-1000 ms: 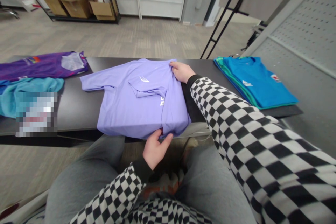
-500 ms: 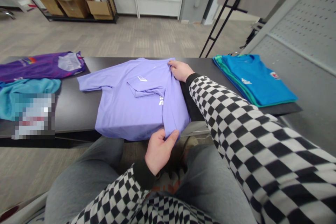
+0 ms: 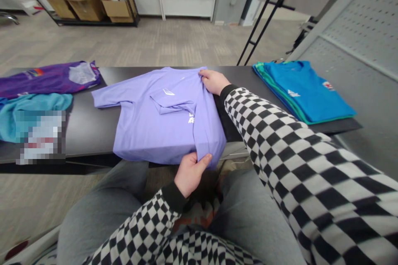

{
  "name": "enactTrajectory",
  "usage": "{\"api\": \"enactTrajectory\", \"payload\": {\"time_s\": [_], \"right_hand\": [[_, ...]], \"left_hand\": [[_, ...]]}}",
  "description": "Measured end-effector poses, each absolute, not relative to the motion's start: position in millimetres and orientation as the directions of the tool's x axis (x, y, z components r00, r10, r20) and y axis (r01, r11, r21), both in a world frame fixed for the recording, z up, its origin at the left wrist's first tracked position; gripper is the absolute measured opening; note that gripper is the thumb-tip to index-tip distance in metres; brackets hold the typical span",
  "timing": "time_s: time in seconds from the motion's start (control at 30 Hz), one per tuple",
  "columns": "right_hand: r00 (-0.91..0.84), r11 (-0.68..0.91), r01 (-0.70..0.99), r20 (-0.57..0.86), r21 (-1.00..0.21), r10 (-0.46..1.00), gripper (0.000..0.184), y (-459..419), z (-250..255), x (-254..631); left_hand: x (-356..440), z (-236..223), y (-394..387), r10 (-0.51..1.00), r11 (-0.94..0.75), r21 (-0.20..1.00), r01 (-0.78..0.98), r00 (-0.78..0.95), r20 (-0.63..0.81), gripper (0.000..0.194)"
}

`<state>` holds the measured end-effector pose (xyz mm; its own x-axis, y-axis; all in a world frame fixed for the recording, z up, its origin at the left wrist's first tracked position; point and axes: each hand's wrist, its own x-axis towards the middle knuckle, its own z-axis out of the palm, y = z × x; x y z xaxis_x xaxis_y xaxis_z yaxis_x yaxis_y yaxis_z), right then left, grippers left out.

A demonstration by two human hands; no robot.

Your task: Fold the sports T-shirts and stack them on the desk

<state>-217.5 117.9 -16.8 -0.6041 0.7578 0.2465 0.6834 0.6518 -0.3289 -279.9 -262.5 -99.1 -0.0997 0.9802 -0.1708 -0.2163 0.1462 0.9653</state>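
A lavender T-shirt [image 3: 155, 128] lies across the dark table, its lower hem hanging over the near edge. Its right side is folded inward, with that sleeve lying over the chest beside white print. The other sleeve stretches out to the left. My left hand [image 3: 190, 172] pinches the folded side at the hem, thumb on top. At the far end of the same fold, near the collar, my right hand [image 3: 214, 81] grips the fabric between thumb and fingers.
Folded blue and green shirts [image 3: 311, 93] are stacked on the table's right end. To the left lie a purple jersey [image 3: 52, 78], a teal garment [image 3: 34, 105] and a blurred-out item [image 3: 43, 138]. A black stand [image 3: 261, 20] rises behind the table [image 3: 90, 128].
Both hands keep their hold at the same ends of the fold. My left hand has shifted very slightly right; the view has moved a little.
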Motion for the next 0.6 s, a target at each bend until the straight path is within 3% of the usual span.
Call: {"api": "enactTrajectory", "payload": {"time_s": [0.13,0.33,0.5,0.6], "right_hand": [[-0.598,0.642,0.69,0.236,-0.336,0.766,0.052,115,-14,-217],[-0.6,0.645,0.691,0.238,-0.326,0.764,0.053,114,-14,-217],[-0.597,0.643,0.693,0.24,-0.326,0.766,0.053,116,-15,-218],[-0.6,0.646,0.692,0.241,-0.321,0.763,0.053,115,-15,-218]], "left_hand": [[-289,-119,-260,0.983,0.156,0.986,-0.063,-0.088,-0.161,0.047],[-304,-189,-261,0.969,0.209,0.976,0.063,-0.148,-0.198,0.053],[-324,-232,-267,0.953,0.249,0.938,0.241,-0.234,-0.193,0.035],[-336,-245,-270,0.924,0.372,0.849,0.375,-0.232,-0.303,0.029]]}}
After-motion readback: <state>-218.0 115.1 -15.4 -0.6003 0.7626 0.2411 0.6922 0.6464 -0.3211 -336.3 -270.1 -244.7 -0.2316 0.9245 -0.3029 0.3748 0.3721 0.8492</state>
